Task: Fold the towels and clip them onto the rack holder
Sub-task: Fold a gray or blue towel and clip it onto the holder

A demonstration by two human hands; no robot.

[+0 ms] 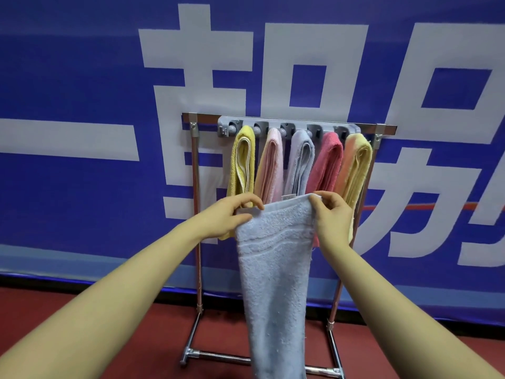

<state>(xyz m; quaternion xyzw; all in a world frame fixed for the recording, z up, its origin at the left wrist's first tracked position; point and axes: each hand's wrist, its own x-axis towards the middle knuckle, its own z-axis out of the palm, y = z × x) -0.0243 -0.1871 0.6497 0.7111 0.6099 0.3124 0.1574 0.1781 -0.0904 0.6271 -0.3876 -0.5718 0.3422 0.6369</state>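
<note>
A light blue towel point(276, 269) hangs lengthwise in front of the rack, held by its top edge. My left hand point(232, 214) pinches the top left corner and my right hand point(332, 217) pinches the top right corner. Behind it the grey clip holder point(289, 128) sits on the metal rack's top bar point(205, 117). Several folded towels hang from its clips: yellow point(241, 160), pale pink point(270, 165), pale blue point(300, 162), red point(328, 165) and yellow-orange point(356, 165). The held towel hides their lower ends.
The rack's chrome legs point(197, 242) and base bar point(218, 356) stand on a dark red floor point(136, 337). A large blue banner with white characters point(82, 77) covers the wall right behind the rack.
</note>
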